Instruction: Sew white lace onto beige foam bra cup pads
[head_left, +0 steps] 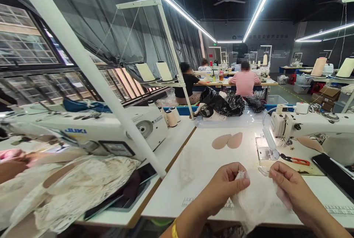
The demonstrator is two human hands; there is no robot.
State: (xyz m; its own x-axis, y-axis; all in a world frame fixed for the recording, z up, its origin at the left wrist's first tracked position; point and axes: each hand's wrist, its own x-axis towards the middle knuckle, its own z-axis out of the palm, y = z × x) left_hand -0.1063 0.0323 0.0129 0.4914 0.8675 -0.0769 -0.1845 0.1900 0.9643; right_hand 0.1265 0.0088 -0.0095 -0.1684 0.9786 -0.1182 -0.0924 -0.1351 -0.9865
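A sheer white piece of lace fabric hangs between my hands over the table's front edge. My left hand pinches its upper edge between thumb and fingers. Opposite it, my right hand pinches another part of the sheer cloth, with a small loop showing at the fingertips. Beyond the hands, two beige teardrop-shaped fabric pieces lie on the white tabletop, touching or slightly overlapping. Thread nippers with orange handles rest beside the needle plate of a white sewing machine, right of my right hand.
A black phone lies at the right. On the left stands a JUKI sewing machine with heaped cream lace in front. A white thread-stand pole crosses the left side. Black plastic bags sit behind the table; co-workers sit farther back.
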